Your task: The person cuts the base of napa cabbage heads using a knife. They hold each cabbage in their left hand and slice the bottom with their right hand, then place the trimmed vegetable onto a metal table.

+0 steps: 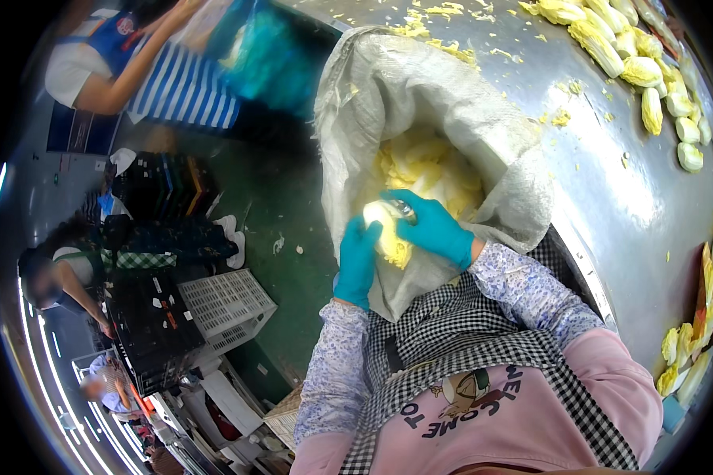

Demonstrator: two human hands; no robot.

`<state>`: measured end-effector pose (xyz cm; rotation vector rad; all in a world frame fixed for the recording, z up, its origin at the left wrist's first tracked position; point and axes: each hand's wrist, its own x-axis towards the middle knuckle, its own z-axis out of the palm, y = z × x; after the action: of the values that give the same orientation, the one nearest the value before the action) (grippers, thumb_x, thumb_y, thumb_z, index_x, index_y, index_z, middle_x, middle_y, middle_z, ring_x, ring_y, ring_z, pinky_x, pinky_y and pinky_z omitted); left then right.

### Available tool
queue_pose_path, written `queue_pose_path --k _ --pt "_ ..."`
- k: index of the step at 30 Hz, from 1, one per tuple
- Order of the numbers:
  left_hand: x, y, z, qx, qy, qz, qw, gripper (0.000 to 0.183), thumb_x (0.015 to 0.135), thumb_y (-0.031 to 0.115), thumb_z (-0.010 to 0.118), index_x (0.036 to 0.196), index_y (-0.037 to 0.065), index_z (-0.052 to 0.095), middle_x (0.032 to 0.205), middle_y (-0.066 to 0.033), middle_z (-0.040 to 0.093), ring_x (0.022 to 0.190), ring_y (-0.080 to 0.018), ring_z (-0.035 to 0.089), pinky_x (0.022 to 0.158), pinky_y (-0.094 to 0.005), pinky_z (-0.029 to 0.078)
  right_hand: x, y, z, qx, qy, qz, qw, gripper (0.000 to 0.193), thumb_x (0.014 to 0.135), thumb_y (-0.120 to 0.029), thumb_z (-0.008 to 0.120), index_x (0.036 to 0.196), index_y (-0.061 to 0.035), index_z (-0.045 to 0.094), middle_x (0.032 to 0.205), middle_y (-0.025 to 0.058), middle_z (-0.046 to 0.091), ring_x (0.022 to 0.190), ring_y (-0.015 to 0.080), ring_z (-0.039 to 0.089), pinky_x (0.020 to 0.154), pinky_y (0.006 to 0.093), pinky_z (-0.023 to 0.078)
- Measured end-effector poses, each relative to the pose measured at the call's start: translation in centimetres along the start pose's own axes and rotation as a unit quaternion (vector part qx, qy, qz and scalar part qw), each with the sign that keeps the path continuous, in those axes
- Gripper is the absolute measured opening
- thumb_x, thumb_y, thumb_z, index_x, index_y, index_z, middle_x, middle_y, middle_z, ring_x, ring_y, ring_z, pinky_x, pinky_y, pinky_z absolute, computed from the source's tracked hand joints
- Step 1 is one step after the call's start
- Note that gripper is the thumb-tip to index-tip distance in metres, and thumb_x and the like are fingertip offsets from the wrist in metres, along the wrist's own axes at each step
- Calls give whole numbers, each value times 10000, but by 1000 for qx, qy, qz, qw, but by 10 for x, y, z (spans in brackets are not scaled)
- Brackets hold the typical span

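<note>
My left hand (357,263), in a teal glove, is closed round the side of a small pale yellow napa cabbage (390,244). My right hand (437,231), gloved alike, grips a small shiny metal tool (406,210) against the cabbage's pale end. Most of that tool is hidden by the fingers, so its exact kind does not show. Both hands are over the near side of a white woven sack (505,150) with its mouth folded wide. Yellow cabbage leaves (428,162) lie inside the sack.
A metal table (610,198) runs along the right, with whole napa cabbages (642,71) at its far end and more leaves (689,340) near my right elbow. At left are a co-worker in a striped apron (184,85), a teal bag (273,63) and a grey crate (226,305).
</note>
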<state>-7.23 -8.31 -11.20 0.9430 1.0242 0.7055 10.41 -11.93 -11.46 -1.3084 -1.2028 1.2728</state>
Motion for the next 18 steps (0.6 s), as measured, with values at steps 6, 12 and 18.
queue_pose_path --k 6,12,18 --pt "-4 -13 -5 -283 0 -88 955 465 945 215 523 1341 5 397 1306 -127 494 1181 -239 511 1002 -382 426 10 27 0 247 10 -12 969 524 773 -115 605 1281 -72 484 1124 97 589 1038 182 552 895 307 457" --pt "2 -12 -6 -154 -23 -47 987 517 960 314 492 1366 19 367 1320 -139 476 1209 -260 486 1024 -406 410 5 -4 -1 -93 35 47 994 467 799 -146 572 1259 -119 494 896 134 653 769 253 646 688 349 519" --pt "-12 24 -4 -232 -108 -58 965 620 950 364 497 1422 37 265 1316 -157 465 1205 -312 482 981 -482 439 16 18 -21 -236 188 -95 949 436 849 -234 595 1271 -162 510 945 132 662 777 263 649 649 368 521"
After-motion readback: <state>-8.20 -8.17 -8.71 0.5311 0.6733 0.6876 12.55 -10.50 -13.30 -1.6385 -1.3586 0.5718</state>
